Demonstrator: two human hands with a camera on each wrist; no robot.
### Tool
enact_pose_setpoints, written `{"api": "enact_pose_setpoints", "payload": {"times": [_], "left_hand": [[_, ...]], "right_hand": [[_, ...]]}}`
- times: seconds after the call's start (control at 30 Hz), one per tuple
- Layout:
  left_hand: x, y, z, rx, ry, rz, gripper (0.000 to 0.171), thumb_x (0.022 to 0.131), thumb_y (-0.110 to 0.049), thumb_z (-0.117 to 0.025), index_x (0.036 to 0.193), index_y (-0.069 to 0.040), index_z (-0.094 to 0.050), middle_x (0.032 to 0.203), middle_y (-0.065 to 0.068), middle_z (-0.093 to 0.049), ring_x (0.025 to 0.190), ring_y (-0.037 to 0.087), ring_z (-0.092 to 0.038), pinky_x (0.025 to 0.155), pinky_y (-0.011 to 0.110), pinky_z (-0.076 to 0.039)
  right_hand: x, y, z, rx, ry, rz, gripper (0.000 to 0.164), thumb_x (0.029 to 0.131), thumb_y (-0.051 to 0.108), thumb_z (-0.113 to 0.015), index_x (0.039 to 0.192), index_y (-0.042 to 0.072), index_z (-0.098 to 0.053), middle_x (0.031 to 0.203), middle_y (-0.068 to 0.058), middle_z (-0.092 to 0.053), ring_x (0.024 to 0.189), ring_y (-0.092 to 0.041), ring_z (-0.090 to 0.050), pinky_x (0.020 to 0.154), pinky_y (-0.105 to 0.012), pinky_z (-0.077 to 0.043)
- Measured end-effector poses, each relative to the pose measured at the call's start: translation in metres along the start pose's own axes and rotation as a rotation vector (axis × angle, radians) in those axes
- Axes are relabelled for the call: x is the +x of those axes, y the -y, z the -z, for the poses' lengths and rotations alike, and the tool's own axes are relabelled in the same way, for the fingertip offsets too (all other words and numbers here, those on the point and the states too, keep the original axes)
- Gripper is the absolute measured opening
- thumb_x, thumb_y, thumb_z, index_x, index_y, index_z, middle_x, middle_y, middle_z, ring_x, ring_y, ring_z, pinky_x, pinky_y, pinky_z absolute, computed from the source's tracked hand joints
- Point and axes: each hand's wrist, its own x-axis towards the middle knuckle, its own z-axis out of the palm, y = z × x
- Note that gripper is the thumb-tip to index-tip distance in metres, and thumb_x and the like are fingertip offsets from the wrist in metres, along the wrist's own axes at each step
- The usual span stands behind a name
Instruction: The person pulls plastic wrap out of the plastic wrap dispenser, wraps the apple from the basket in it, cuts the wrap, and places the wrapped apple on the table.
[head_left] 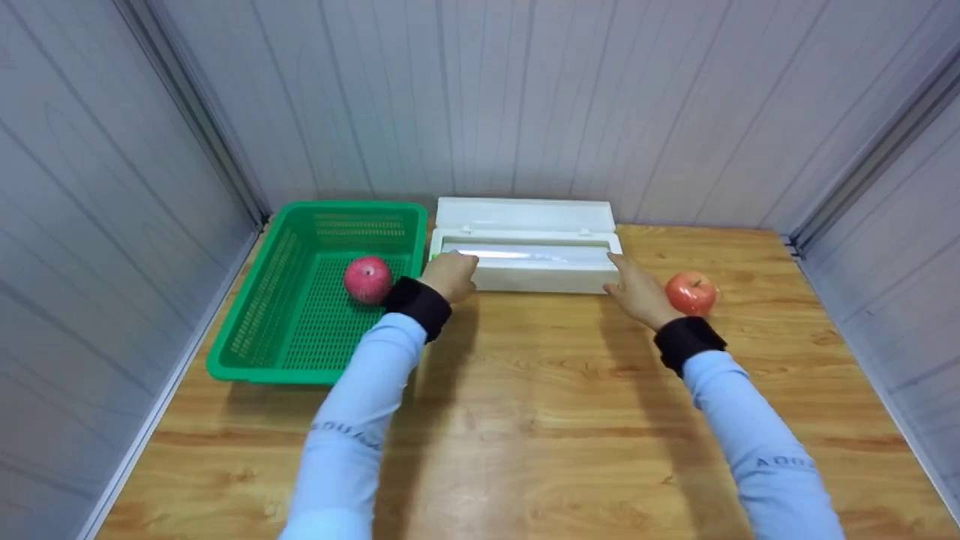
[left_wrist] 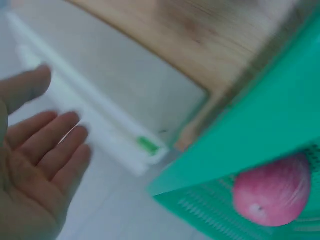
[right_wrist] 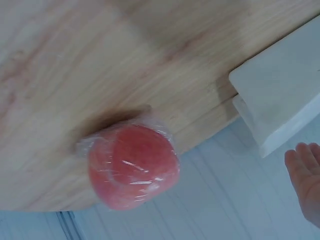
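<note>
A long white cling film dispenser box [head_left: 540, 279] stands at the back with its lid [head_left: 525, 215] raised, and shiny clear film [head_left: 525, 253] shows inside. My left hand [head_left: 451, 276] is over the box's left front corner; in the left wrist view its fingers are loosely bent with nothing between them. At the right end of the box is my right hand [head_left: 636, 291], fingers extended and holding nothing. Just right of that hand sits a red apple [head_left: 691, 293]; the right wrist view shows clear film wrapped around this apple [right_wrist: 135, 167].
To the left, a green plastic basket [head_left: 217, 364] holds another pinkish-red apple [head_left: 367, 280], its right wall close beside the dispenser. Panelled walls [head_left: 525, 97] enclose the wooden table [head_left: 525, 420] at the back and both sides.
</note>
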Motion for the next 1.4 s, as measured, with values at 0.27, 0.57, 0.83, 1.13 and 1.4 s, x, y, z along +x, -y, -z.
{"api": "enact_pose_setpoints", "payload": {"times": [0.27, 0.57, 0.83, 1.13, 1.4], "left_hand": [[0.014, 0.007, -0.040, 0.083, -0.134, 0.070, 0.039, 0.086, -0.001, -0.056, 0.124, 0.007, -0.050, 0.128, 0.020, -0.051, 0.114, 0.033, -0.052, 0.094, 0.037, -0.046], [0.015, 0.009, -0.049, 0.162, -0.186, 0.123, 0.024, 0.083, 0.005, -0.058, 0.106, 0.001, -0.065, 0.106, 0.015, -0.064, 0.089, 0.027, -0.064, 0.070, 0.038, -0.056], [0.016, 0.010, -0.048, 0.230, -0.316, 0.136, 0.020, 0.086, 0.003, -0.052, 0.088, -0.003, -0.071, 0.083, 0.012, -0.068, 0.077, 0.027, -0.066, 0.059, 0.037, -0.056], [0.010, 0.010, -0.052, 0.283, -0.462, 0.129, 0.021, 0.084, 0.004, -0.053, 0.082, -0.004, -0.072, 0.078, 0.011, -0.066, 0.072, 0.025, -0.066, 0.052, 0.032, -0.054], [0.007, 0.009, -0.043, 0.249, -0.406, 0.095, 0.022, 0.083, 0.005, -0.053, 0.084, -0.005, -0.073, 0.080, 0.012, -0.066, 0.076, 0.029, -0.066, 0.057, 0.035, -0.056]], "right_hand": [[0.013, 0.005, -0.029, -0.124, 0.012, 0.069, 0.061, 0.083, 0.007, -0.062, 0.133, -0.013, -0.034, 0.138, -0.034, -0.031, 0.126, -0.047, -0.033, 0.106, -0.052, -0.028], [0.011, 0.005, -0.033, -0.205, -0.083, 0.171, 0.038, 0.085, 0.004, -0.058, 0.120, -0.010, -0.050, 0.127, -0.033, -0.046, 0.117, -0.047, -0.044, 0.099, -0.052, -0.037], [0.009, 0.006, -0.039, -0.244, -0.229, 0.217, 0.024, 0.081, 0.001, -0.062, 0.104, -0.006, -0.061, 0.110, -0.026, -0.057, 0.103, -0.041, -0.054, 0.087, -0.047, -0.047], [0.006, 0.007, -0.044, -0.272, -0.380, 0.277, 0.007, 0.076, -0.005, -0.063, 0.082, -0.002, -0.066, 0.080, -0.016, -0.057, 0.076, -0.033, -0.056, 0.063, -0.041, -0.050], [0.002, 0.012, -0.042, -0.249, -0.453, 0.257, 0.010, 0.079, -0.002, -0.059, 0.078, -0.001, -0.069, 0.075, -0.014, -0.059, 0.073, -0.032, -0.057, 0.061, -0.041, -0.050]]}}
